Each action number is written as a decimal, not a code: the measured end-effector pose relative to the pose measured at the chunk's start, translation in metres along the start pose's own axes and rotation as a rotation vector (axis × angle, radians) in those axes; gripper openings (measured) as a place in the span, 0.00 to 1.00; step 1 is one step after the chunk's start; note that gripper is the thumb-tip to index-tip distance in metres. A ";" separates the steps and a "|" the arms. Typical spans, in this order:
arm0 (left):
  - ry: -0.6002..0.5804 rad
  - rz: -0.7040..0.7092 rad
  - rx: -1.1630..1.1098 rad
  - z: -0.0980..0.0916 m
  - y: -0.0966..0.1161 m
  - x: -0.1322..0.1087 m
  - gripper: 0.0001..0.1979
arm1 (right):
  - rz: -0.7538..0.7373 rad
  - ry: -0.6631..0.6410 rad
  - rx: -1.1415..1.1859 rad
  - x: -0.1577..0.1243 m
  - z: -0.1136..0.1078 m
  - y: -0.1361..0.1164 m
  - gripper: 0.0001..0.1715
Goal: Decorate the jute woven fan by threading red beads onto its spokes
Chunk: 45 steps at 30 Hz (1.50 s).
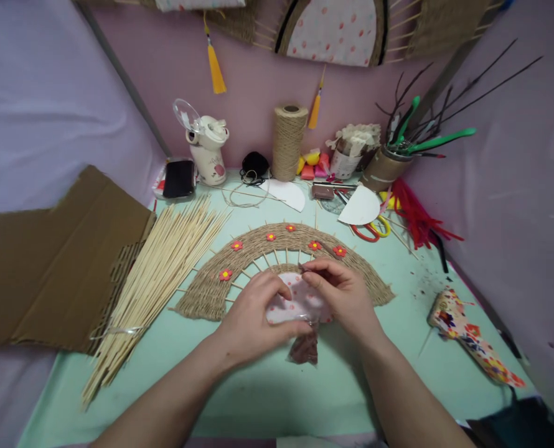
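1. Landmark: woven fan (293, 241), lying on the pale green table (239, 386) in front of the person, arch away from them. Red flowers (236, 246) with yellow centres dot its band; a dark brown strip (329, 249) lies on the band's right part.
2. Left of fan: bundle of sticks (158, 283), tips near the band, with brown cardboard (66, 255) beyond.
3. Behind fan: white jar (209, 158), black yarn (253, 167), twine cone (289, 143), pink and yellow packets (309, 171), then a holder (384, 169) of twigs and green-handled tools.
4. Just behind fan's right half: white half-round card (361, 205), partly over the scissors (373, 233). Red fuzzy strands (414, 214) further right.
5. Right of fan, well apart: flower-patterned glue gun (470, 345).
6. In the way: both hands cover parts of the fan's dotted inner patch and ribs.
7. Right hand (345, 289): thumb and forefinger pressed together, pinching a small brown piece (302, 267) above the fan's inner edge.
8. Left hand (258, 305): over fan's inner left; thumb and forefinger visibly apart, thumb at a clear packet of brown material (305, 348) on fan's near side. Can't tell if hidden fingers clamp it.
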<state>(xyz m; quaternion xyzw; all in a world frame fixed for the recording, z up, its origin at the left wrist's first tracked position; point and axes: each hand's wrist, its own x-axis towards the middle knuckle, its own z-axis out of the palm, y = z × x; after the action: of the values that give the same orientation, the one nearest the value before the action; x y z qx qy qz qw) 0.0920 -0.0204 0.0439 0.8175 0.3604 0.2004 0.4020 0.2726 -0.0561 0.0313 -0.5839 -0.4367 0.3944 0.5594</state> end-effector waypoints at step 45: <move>-0.025 -0.401 -0.972 0.005 -0.013 0.005 0.24 | -0.221 -0.110 -0.134 -0.018 -0.010 -0.010 0.08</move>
<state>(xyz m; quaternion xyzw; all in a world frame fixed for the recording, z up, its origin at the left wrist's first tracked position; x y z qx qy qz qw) 0.0929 -0.0144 0.0309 0.4540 0.3702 0.2539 0.7696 0.2758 -0.0761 0.0418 -0.5457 -0.5536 0.3320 0.5344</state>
